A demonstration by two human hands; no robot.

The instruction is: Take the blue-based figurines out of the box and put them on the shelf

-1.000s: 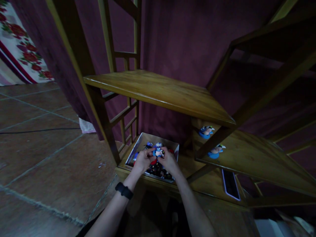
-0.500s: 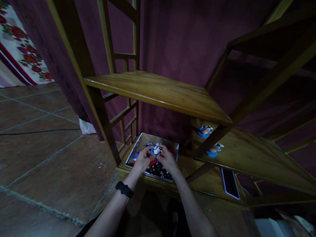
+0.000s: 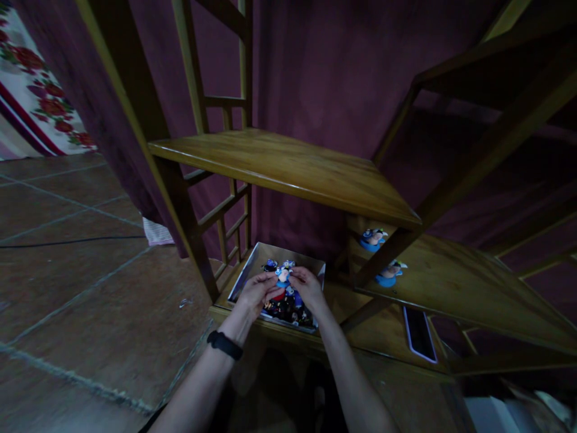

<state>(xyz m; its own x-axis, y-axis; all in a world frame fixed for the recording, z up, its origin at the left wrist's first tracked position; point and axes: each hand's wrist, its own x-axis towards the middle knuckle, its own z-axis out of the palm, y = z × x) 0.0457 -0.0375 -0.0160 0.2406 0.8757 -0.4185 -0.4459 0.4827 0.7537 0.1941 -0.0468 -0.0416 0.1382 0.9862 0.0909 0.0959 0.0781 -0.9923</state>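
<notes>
The wooden shelf unit (image 3: pixel 288 168) fills the frame. On its lowest board, lower centre, sits an open box (image 3: pixel 250 266) of small toys. My left hand (image 3: pixel 253 293) and right hand (image 3: pixel 310 290) meet just above it, each pinching one side of a blue figurine (image 3: pixel 283 276). It stands upright between my fingertips, equally near both hands.
</notes>
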